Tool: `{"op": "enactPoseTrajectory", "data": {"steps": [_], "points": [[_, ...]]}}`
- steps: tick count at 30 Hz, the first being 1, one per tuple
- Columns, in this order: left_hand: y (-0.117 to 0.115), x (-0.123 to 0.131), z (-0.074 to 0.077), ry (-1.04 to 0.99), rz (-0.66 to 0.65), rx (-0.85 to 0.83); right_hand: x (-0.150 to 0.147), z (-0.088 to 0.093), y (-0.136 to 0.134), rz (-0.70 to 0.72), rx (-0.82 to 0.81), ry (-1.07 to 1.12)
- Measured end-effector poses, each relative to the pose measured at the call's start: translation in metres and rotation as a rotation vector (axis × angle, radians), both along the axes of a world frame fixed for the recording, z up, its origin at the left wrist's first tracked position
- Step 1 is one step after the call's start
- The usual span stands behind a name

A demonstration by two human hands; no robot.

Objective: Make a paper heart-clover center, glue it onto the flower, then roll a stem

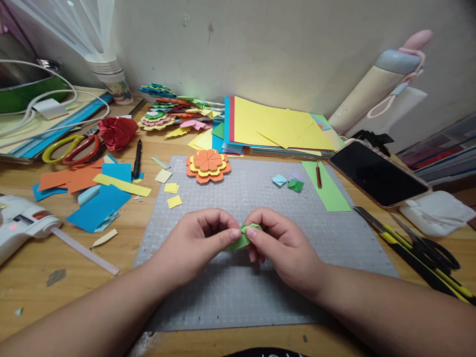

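Observation:
Both hands meet over the middle of the grey cutting mat (334, 248). My left hand (203, 238) and my right hand (282, 245) each pinch a small folded piece of light green paper (243, 239) between thumb and fingers, just above the mat. Farther back on the mat lies an orange and yellow layered paper flower (208, 165). Small folded bits in blue, lilac and green (292, 182) sit to the right of it, beside a green paper strip (327, 188) with a red pencil (319, 175) on it.
A glue gun (22, 223) and paper scraps (96, 193) lie at left, with scissors (74, 148) and a red paper ball (117, 132). Stacked coloured sheets (275, 129) and finished flowers (167, 116) line the wall. A phone (377, 173), black scissors (427, 245) and a yellow knife (416, 258) lie at right.

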State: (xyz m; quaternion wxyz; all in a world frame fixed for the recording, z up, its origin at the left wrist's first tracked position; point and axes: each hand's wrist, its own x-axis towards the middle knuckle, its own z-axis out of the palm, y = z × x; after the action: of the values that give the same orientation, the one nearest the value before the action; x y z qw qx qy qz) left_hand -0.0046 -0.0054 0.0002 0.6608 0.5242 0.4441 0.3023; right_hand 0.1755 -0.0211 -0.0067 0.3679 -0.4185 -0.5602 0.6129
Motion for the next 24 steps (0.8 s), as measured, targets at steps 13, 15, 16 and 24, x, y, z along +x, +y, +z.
{"op": "enactPoseTrajectory", "data": {"steps": [13,15,16,24], "points": [[0.0017,-0.0011,-0.0028,-0.076,0.035,-0.085,0.0001,-0.0013,0.0028,-0.001,0.026,-0.013],[0.0021,-0.0012,-0.0031,-0.062,0.047,-0.09,0.0007,-0.0016,0.0024,0.003,0.013,-0.009],[0.0023,-0.0013,-0.0032,-0.06,0.048,-0.094,0.001,-0.0017,0.0022,0.006,0.003,-0.005],[0.0018,-0.0046,-0.008,-0.111,0.034,-0.101,0.0003,-0.001,0.0008,0.025,-0.02,0.019]]}}
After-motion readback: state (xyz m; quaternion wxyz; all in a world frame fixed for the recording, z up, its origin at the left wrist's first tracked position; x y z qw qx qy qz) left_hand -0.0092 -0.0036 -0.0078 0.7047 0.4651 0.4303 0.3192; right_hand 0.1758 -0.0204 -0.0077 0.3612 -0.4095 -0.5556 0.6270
